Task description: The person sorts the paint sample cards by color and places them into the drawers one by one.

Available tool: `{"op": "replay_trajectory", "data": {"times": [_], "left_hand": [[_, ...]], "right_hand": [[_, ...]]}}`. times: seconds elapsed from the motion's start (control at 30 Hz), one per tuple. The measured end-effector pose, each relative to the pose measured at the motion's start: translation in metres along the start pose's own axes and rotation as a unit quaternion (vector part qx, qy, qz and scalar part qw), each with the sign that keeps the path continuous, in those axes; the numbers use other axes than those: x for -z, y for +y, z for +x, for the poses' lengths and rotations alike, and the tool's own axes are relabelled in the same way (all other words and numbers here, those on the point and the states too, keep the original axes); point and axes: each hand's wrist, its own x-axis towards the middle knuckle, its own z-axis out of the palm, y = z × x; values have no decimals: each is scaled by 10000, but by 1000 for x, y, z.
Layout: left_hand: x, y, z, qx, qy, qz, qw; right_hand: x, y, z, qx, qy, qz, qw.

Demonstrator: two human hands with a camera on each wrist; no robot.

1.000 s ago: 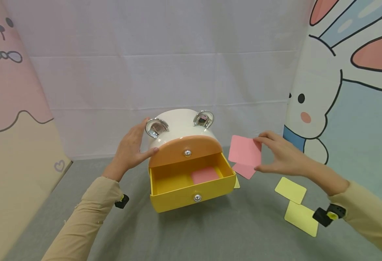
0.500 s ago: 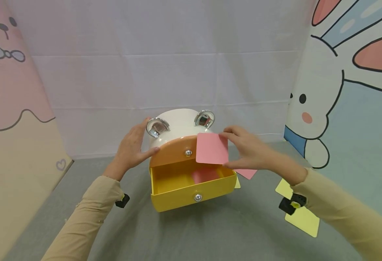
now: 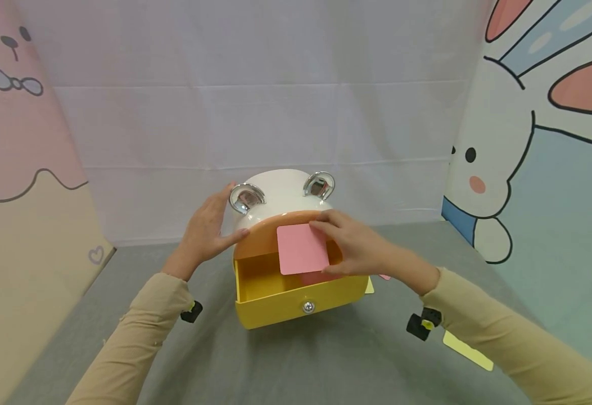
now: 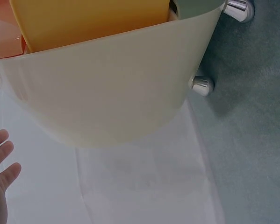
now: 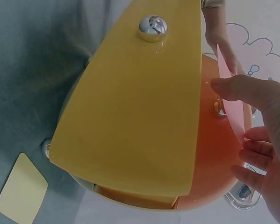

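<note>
Above the open yellow drawer [image 3: 296,292], your right hand [image 3: 356,247] pinches a pink card [image 3: 302,248] by its edge, tilted to clear the rim. Your left hand [image 3: 206,232], fingers straight, presses the white cabinet [image 3: 275,194] beside the drawer, seemingly to steady it.

Pink card [image 3: 302,248], yellow drawer [image 3: 296,298]

The head view looks forward and down from above at the rounded white plastic drawer box [image 3: 280,194] on the grey cloth-covered bench [image 3: 326,360]. The left wrist view sits very close beside the box's white wall [image 4: 111,93]; the right wrist view looks closely at its open yellow drawer front [image 5: 130,116], which the head view shares [image 3: 301,306]
</note>
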Motion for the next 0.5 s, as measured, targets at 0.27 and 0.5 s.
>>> {"op": "replay_trajectory", "data": {"times": [0.27,0.5], "left_hand": [[-1,-2,0,-24,20,-26,10000],[-3,-3,1,-47,40,-11,10000]], "right_hand": [[-12,-4,8,552,193,-177,9981],[-18,-6,7,566,111,-195,9981]]}}
